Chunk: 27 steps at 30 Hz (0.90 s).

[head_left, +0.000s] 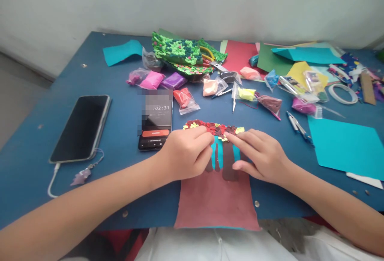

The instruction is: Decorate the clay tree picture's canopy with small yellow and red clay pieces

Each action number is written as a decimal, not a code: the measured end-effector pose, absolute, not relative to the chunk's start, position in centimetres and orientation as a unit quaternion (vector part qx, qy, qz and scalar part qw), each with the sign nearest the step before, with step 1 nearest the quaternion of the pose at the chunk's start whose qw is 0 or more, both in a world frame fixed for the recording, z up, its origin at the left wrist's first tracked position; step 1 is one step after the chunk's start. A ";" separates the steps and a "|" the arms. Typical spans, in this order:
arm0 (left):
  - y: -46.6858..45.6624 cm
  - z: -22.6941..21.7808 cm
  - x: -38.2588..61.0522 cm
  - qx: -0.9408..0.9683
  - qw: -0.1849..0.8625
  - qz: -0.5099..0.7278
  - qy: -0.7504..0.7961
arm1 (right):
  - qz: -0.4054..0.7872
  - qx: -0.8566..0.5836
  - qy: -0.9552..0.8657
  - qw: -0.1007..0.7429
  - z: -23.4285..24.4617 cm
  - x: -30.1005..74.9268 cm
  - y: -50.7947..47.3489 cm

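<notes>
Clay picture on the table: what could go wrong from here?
The left hand and right hand are at the small red and yellow pieces; too firm a press might flatten or shift some. The clay picture reaches the front edge of the table, so that end might get bent. The lit phone beside the left hand could get bumped.
</notes>
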<state>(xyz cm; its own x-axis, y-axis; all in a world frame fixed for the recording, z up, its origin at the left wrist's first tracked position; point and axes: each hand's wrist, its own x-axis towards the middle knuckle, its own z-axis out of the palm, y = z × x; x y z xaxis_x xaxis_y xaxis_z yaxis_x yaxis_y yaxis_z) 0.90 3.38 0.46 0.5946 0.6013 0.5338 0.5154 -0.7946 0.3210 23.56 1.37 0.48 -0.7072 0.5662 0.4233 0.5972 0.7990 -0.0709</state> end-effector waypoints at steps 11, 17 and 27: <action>2.6 -1.1 1.3 0.935 -0.065 0.264 0.227 | -0.061 -0.347 -0.921 0.165 -1.4 22.6 2.6; 2.5 -1.7 1.2 0.938 -0.057 0.266 0.213 | -0.063 -0.349 -0.923 0.150 -1.4 22.4 2.6; 2.5 -1.8 1.3 0.942 -0.046 0.255 0.214 | -0.051 -0.358 -0.920 0.150 -1.3 22.7 2.5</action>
<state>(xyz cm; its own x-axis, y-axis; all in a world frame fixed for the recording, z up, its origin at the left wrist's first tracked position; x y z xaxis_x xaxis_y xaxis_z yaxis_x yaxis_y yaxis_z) 1.31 2.50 -1.80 0.7783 0.3798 0.5000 0.4267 -0.9041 0.0225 22.66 2.51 -1.32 -0.6992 0.6429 0.3126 0.6733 0.7392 -0.0143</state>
